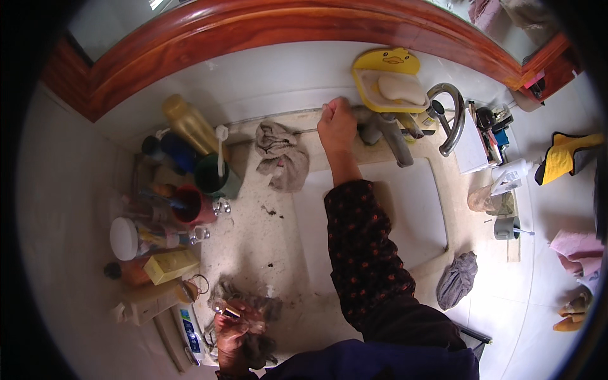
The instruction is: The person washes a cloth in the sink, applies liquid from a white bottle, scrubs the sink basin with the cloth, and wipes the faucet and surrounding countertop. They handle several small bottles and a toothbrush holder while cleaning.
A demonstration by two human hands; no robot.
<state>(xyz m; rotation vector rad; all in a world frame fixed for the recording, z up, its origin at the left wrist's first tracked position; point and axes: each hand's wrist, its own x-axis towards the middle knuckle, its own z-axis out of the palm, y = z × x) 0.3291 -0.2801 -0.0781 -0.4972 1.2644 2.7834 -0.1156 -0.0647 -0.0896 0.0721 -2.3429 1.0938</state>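
My right arm reaches across the white sink basin (411, 215) to the back ledge. There my right hand (338, 126) is closed in a fist beside the base of the metal faucet (396, 139); whatever the fingers may hold is hidden. At the near left of the counter, my left hand (235, 326) curls around a small shiny cylinder (229, 311) with a dark and gold band. A wet grey cloth (259, 351) lies under and around that hand. Another crumpled grey cloth (280, 158) rests on the counter left of my right hand. Dark bits of dirt (271, 211) dot the counter between them.
A yellow duck soap dish (364, 79) holds a soap bar (402, 90) above the faucet. Cups (218, 180), bottles (189, 123), boxes (171, 265) and a toothpaste tube (190, 330) crowd the left. At right are a dark rag (457, 280) and a grey cup (505, 228).
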